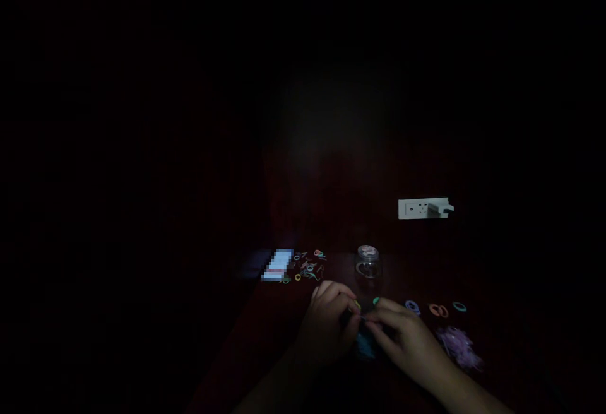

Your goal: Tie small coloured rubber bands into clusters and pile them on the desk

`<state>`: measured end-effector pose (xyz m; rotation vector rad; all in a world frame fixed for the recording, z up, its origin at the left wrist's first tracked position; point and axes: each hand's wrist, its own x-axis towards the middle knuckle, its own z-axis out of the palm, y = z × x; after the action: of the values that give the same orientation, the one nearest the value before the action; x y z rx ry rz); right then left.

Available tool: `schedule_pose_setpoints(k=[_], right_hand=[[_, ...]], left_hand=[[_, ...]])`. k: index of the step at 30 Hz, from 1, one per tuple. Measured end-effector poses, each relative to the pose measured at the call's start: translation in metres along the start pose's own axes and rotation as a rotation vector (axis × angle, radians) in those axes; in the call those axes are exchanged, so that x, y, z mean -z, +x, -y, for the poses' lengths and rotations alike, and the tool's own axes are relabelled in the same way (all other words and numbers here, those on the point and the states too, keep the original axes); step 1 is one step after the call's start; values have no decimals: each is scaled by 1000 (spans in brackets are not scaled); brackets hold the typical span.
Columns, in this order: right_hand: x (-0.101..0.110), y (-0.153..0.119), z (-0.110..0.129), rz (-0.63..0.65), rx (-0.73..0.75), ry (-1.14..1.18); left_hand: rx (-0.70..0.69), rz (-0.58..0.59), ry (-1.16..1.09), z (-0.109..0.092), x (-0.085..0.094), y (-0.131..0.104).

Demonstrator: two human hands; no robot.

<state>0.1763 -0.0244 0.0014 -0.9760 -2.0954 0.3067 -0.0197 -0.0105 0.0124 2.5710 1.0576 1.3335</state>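
My left hand point(330, 320) and my right hand point(407, 338) meet low in the dim view, fingertips almost touching. Each is closed in a pinch around a tiny pale thing that I cannot make out. A bright green band point(376, 301) shows just beyond my right fingers, and a yellow-green bit point(357, 305) peeks out by my left fingertips. Beneath the hands lies a blurred blue heap point(365, 346), partly covered by them. To the right of my right hand sit a blue band point(412, 307), orange bands point(438, 310) and a teal band point(459, 307).
Beyond the hands stands a clear lidded jar point(368, 262). Several small coloured bands point(310, 269) lie scattered beside a lit phone point(278, 265) at left. A purple heap point(459, 347) rests at right. On the wall, a socket strip point(423, 208) holds a white plug.
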Motion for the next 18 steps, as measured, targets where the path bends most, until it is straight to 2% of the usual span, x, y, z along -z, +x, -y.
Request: schedule_pose_setpoints(k=[8,18], right_hand=[[8,-4,2,-19,-57,-13],[12,-5,3,56,-33,-23]], left_hand=[[0,46,-68,-2,-2,-2],[-25,61,-53,6,-2,-1]])
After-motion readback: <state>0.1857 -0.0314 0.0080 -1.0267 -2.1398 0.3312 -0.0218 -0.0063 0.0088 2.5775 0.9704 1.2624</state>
